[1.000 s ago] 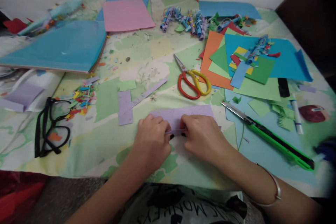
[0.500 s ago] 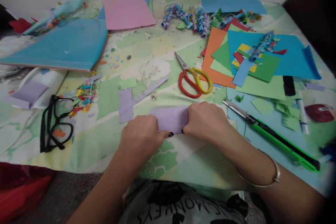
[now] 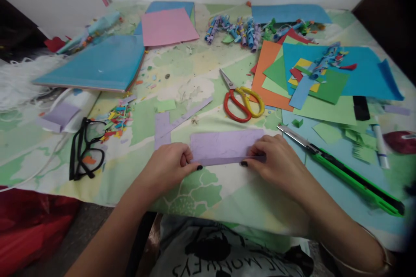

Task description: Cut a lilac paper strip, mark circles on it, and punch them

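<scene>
A strip of purple paper (image 3: 224,145) lies before me, with a narrow fold along its near edge. My left hand (image 3: 173,160) pinches its near left corner between thumb and fingers. At the right end, my right hand (image 3: 273,156) grips the same near edge, its thumb below and its fingers curled over. Scissors (image 3: 242,101) with one red and one yellow handle rest beyond the strip. To the right of my right hand lies a green utility knife (image 3: 344,171) with its blade showing. Thinner purple scraps (image 3: 162,125) lie beyond my left hand.
Black glasses (image 3: 87,149) and a pile of colourful paper bits (image 3: 117,119) are on the left. A blue folder (image 3: 97,62) and pink paper (image 3: 169,27) lie behind. Coloured sheets (image 3: 273,73) overlap at the right, with curled paper rolls (image 3: 232,30) at the back.
My hands have moved apart, the right one further right, so more of the purple strip shows between them. The folded near edge is now visible. The camera view has shifted slightly.
</scene>
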{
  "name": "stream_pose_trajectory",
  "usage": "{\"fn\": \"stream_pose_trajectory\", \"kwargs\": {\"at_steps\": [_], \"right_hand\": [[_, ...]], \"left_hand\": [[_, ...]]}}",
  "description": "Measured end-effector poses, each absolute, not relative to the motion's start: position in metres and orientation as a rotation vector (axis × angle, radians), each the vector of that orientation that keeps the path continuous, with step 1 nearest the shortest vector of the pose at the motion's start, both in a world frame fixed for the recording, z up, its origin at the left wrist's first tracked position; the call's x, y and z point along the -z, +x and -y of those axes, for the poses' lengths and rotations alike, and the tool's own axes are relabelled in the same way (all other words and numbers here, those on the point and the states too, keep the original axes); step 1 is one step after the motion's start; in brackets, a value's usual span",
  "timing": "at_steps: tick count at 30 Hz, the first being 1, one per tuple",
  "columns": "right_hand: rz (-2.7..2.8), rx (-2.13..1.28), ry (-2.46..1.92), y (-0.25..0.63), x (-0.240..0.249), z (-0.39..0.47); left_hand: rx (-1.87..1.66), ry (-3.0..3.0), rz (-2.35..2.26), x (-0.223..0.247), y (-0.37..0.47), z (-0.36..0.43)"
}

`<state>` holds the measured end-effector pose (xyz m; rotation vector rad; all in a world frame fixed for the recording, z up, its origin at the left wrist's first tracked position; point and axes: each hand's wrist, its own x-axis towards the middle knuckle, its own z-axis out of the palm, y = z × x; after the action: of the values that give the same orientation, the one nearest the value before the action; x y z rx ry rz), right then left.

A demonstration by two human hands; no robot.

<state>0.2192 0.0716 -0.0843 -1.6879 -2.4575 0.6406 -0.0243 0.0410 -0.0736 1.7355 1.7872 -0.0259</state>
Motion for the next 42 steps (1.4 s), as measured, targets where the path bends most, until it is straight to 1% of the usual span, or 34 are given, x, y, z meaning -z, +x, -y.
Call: {"fn": "stream_pose_trajectory", "kwargs": {"at_steps": [4,9,16,20,26,28,30,32,35,37,42], "right_hand": [[2.328,-0.662,-1.686,0.230,0.087,-0.067],[2.315,-0.604,-1.609,0.232,0.090,-0.063],[2.376,-0.501,-1.631,0.219,0.092,-0.064],[2.463,-0.440,-1.756,0.205,0.085,-0.070],[2.624,-0.360,-1.888,0.188,0.074,-0.086],[2.646,-0.368,-1.910,0.186,0.073,-0.089],[2.659,-0.380,-1.922,0.184,0.072,-0.091],[2.665,-0.395,-1.932,0.183,0.072,-0.092],[2.672,-0.412,-1.957,0.181,0.070,-0.092],[2.674,-0.419,-1.986,0.179,0.069,-0.092],[2.683,-0.428,-2.006,0.179,0.068,-0.091]], "left_hand": [[0.129,1.697,-1.820,0.070,-0.023,-0.050],[0.317,1.732,-1.837,0.065,-0.017,-0.062],[0.295,1.755,-1.858,0.067,-0.015,-0.055],[0.258,1.706,-1.883,0.067,-0.014,-0.051],[0.326,1.715,-1.956,0.065,-0.014,-0.047],[0.248,1.804,-2.028,0.069,-0.011,-0.040],[0.059,2.007,-2.074,0.077,-0.002,-0.027],[-0.201,2.256,-2.055,0.086,0.010,-0.011],[-0.655,2.615,-1.808,0.099,0.030,0.014],[-0.687,2.695,-1.690,0.106,0.039,0.026],[-0.499,2.723,-1.626,0.115,0.045,0.038]]}}
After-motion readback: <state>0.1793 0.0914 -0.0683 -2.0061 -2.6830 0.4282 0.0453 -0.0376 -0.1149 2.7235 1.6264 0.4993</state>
